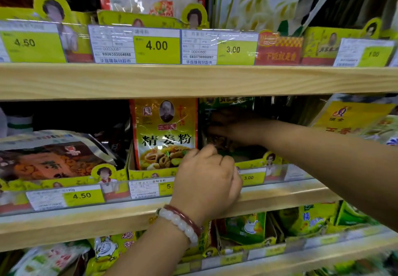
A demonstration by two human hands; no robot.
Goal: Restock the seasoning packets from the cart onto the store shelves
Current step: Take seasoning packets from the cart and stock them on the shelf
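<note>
Both hands worked at the middle shelf's (150, 213) front edge. The right hand (234, 125) gripped dark green packets (228, 144); the left hand's (206, 181) fingers curled, their hold hidden. Crowded, the packets might buckle or topple forward.

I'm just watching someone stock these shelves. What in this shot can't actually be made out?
- Head view: what the right hand holds; it reaches into the shadowed slot among dark green packets.
- The left hand's fingers curl away from the camera, so their grip is hidden.
- The price tag behind that hand shows only "5."
- The cart is out of frame.
- Bottom shelf packets are blurred, print unreadable.
</note>
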